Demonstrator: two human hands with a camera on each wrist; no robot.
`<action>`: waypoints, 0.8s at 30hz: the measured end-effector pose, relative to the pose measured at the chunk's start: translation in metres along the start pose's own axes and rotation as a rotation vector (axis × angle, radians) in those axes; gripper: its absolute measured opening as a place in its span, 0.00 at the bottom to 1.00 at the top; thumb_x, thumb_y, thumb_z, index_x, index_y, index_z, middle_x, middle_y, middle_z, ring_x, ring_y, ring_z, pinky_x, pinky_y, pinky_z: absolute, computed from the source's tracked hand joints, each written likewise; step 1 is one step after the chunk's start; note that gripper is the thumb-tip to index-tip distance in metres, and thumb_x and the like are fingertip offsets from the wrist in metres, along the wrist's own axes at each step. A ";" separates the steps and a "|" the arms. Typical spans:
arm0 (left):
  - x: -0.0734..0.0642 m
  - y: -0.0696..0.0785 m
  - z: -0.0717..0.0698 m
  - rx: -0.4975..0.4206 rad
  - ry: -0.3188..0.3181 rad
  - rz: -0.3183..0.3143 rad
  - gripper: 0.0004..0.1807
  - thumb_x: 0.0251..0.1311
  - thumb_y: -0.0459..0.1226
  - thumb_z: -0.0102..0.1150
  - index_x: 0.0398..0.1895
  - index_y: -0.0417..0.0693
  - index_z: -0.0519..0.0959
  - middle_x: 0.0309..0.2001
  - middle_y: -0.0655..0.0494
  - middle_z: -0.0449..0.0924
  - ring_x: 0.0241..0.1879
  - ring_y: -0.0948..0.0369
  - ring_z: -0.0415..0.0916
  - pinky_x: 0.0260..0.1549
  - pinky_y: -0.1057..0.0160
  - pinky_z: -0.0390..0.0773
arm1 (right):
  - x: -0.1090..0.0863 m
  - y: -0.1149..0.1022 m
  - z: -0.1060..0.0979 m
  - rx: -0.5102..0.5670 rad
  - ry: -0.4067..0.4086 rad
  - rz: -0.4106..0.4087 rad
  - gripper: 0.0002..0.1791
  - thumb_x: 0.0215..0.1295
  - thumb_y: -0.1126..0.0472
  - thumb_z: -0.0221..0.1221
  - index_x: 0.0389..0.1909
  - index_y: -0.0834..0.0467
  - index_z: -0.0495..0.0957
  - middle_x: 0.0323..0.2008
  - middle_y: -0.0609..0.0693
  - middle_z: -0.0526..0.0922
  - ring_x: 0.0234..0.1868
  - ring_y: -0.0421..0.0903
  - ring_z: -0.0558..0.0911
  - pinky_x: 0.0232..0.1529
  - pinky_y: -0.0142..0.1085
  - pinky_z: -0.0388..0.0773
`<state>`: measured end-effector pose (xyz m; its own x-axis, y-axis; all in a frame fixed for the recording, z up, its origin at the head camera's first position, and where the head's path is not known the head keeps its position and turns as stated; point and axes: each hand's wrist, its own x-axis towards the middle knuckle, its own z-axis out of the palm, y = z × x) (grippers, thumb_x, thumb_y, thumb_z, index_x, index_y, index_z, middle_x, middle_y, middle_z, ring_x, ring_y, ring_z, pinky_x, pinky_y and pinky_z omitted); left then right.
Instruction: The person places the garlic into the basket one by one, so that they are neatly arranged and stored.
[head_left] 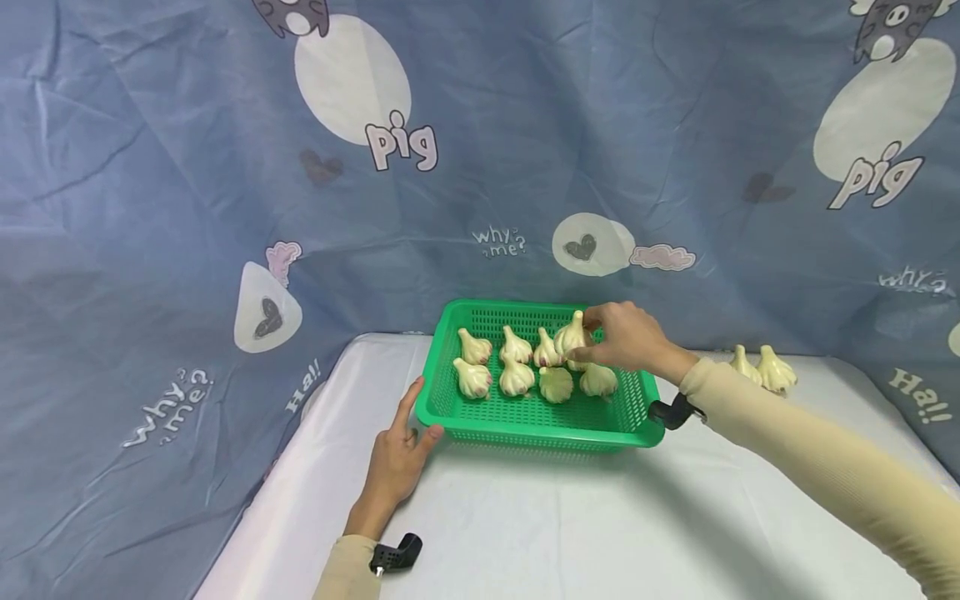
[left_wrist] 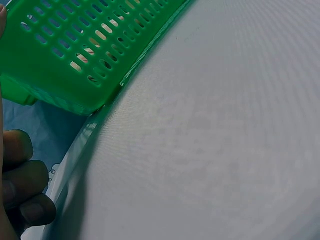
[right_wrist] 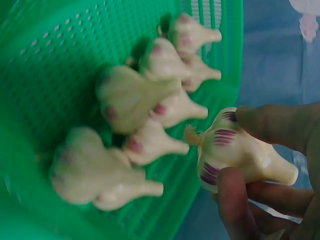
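Note:
My right hand (head_left: 622, 337) pinches a garlic bulb (right_wrist: 240, 150) between thumb and fingers, above the right part of a green plastic basket (head_left: 525, 435). The bulb is cream with purple streaks, and its root tuft points toward the basket in the right wrist view. Inside the basket several more garlic bulbs (head_left: 474, 379) stand in two rows, some partly hidden behind the held one. At the basket's front left corner, my left hand (head_left: 395, 462) touches the rim with a straight index finger and thumb; its other fingers (left_wrist: 27, 182) hang loosely curled beside the basket.
Two garlic bulbs (head_left: 776, 371) stand on the white tabletop (head_left: 540, 525) to the right, beyond my right forearm. A blue printed cloth (head_left: 480, 175) hangs behind the table and along its sides.

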<state>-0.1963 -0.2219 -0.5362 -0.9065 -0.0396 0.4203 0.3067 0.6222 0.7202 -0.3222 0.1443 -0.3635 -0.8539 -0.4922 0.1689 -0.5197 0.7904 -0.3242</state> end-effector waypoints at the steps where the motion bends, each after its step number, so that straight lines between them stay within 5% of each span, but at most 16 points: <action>1: 0.000 0.000 0.000 0.001 0.000 0.000 0.44 0.70 0.57 0.65 0.85 0.76 0.55 0.08 0.76 0.55 0.10 0.79 0.45 0.11 0.73 0.49 | 0.002 -0.004 0.003 0.005 -0.004 -0.016 0.18 0.58 0.48 0.77 0.24 0.51 0.78 0.46 0.56 0.91 0.39 0.53 0.89 0.36 0.48 0.82; 5: 0.001 -0.001 -0.001 0.003 0.003 0.000 0.44 0.70 0.57 0.65 0.85 0.75 0.55 0.08 0.76 0.55 0.10 0.79 0.45 0.10 0.72 0.49 | 0.009 -0.018 0.015 0.020 -0.024 -0.073 0.15 0.58 0.48 0.77 0.33 0.54 0.85 0.46 0.55 0.92 0.40 0.53 0.90 0.39 0.48 0.85; 10: 0.001 -0.001 -0.002 0.000 0.002 0.002 0.45 0.70 0.56 0.66 0.85 0.76 0.55 0.08 0.76 0.54 0.10 0.79 0.45 0.11 0.73 0.48 | 0.019 -0.034 0.030 0.078 -0.102 -0.135 0.25 0.59 0.47 0.78 0.51 0.57 0.88 0.50 0.54 0.91 0.35 0.44 0.88 0.38 0.44 0.84; 14: 0.000 -0.002 -0.002 -0.012 -0.002 0.003 0.45 0.69 0.56 0.66 0.85 0.76 0.55 0.08 0.75 0.54 0.10 0.79 0.44 0.11 0.73 0.48 | 0.027 -0.043 0.043 0.113 -0.180 -0.225 0.23 0.60 0.47 0.78 0.50 0.56 0.88 0.51 0.53 0.90 0.33 0.39 0.86 0.38 0.40 0.83; 19: 0.000 -0.002 0.000 -0.022 -0.003 0.001 0.45 0.69 0.56 0.66 0.85 0.75 0.55 0.08 0.75 0.54 0.10 0.79 0.44 0.11 0.74 0.48 | 0.037 -0.050 0.057 0.106 -0.246 -0.331 0.19 0.60 0.46 0.78 0.45 0.52 0.87 0.50 0.51 0.90 0.41 0.46 0.87 0.41 0.41 0.83; 24: 0.000 -0.002 0.000 -0.014 0.000 0.006 0.45 0.70 0.57 0.66 0.85 0.74 0.55 0.08 0.76 0.55 0.10 0.79 0.45 0.10 0.73 0.49 | 0.046 -0.057 0.067 0.103 -0.283 -0.375 0.28 0.58 0.47 0.79 0.57 0.52 0.87 0.53 0.50 0.90 0.44 0.46 0.88 0.43 0.39 0.83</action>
<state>-0.1968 -0.2236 -0.5377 -0.9046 -0.0354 0.4248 0.3166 0.6117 0.7250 -0.3307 0.0524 -0.3994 -0.5603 -0.8275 0.0366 -0.7729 0.5065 -0.3822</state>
